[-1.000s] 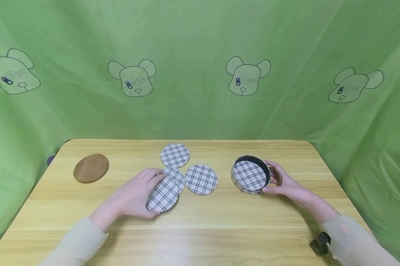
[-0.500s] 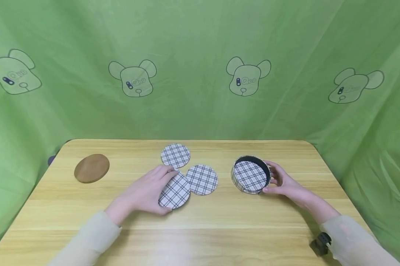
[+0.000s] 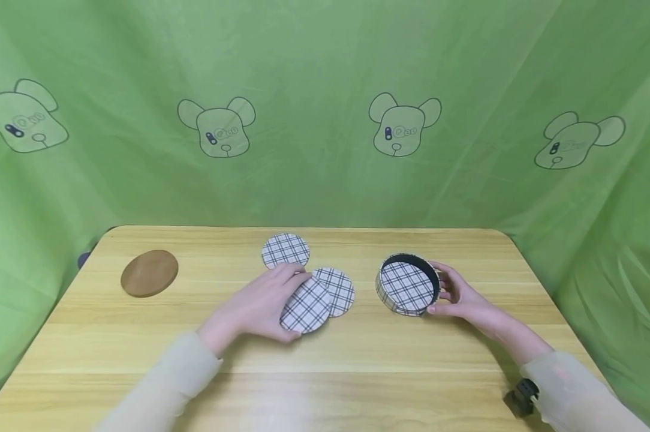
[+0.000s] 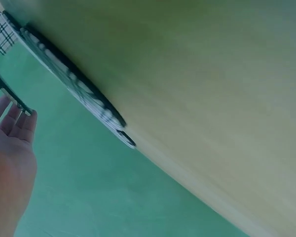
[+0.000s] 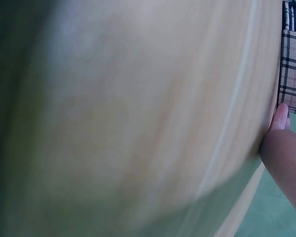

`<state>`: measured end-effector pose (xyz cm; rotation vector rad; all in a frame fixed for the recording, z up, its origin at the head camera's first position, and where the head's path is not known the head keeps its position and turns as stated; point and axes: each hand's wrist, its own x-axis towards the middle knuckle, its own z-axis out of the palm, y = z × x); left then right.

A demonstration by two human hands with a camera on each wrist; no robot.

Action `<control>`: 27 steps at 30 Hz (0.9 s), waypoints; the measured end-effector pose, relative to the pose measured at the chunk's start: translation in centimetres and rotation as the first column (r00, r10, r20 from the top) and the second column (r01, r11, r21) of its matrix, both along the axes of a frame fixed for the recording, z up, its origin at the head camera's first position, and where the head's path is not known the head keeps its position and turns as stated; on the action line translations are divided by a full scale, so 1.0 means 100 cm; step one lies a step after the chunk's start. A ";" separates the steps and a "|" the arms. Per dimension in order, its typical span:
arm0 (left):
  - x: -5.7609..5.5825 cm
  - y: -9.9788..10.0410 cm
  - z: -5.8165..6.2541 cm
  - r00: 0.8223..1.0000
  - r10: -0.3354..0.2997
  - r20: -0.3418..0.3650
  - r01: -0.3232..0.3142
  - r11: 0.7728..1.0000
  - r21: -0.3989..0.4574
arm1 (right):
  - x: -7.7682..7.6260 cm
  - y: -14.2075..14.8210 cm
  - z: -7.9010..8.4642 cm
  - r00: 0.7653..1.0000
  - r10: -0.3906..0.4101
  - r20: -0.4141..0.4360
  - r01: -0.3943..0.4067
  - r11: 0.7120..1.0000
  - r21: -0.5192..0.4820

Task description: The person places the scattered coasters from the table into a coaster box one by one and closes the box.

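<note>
My left hand (image 3: 262,305) pinches a round plaid coaster (image 3: 306,307) between thumb and fingers. In the left wrist view the held coaster (image 4: 10,91) shows edge-on at the fingertips. It overlaps another plaid coaster (image 3: 343,294) lying on the table. A further coaster (image 3: 285,248) lies just beyond the fingers, its near edge partly covered by them. At the right, my right hand (image 3: 462,300) grips the side of a round plaid coaster holder (image 3: 391,300) with black lining; its floor shows the same plaid. The right wrist view shows the holder's outer wall (image 5: 293,69) at the fingertips.
A brown round disc (image 3: 149,273) lies at the left on the wooden table (image 3: 357,384). A green curtain (image 3: 314,180) with printed bear heads hangs behind the table and at both sides. A small black device (image 3: 521,397) is at the right sleeve.
My left hand has slid right with the coaster, which now overlaps the right-hand coaster. The middle coaster that lay there is out of sight. My right hand and the holder stay put.
</note>
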<state>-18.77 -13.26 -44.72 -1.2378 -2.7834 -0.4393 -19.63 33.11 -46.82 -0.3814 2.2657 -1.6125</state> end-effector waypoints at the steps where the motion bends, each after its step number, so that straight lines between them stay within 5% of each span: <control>1: -0.001 0.003 0.001 1.000 -0.003 0.001 0.003 1.000 -0.002 | 0.000 0.000 0.000 1.000 0.001 -0.001 -0.001 1.000 0.001; 27: -0.029 0.081 0.004 0.999 -0.033 0.004 0.033 0.999 -0.043 | 0.000 0.001 -0.002 1.000 0.012 -0.010 -0.012 1.000 -0.003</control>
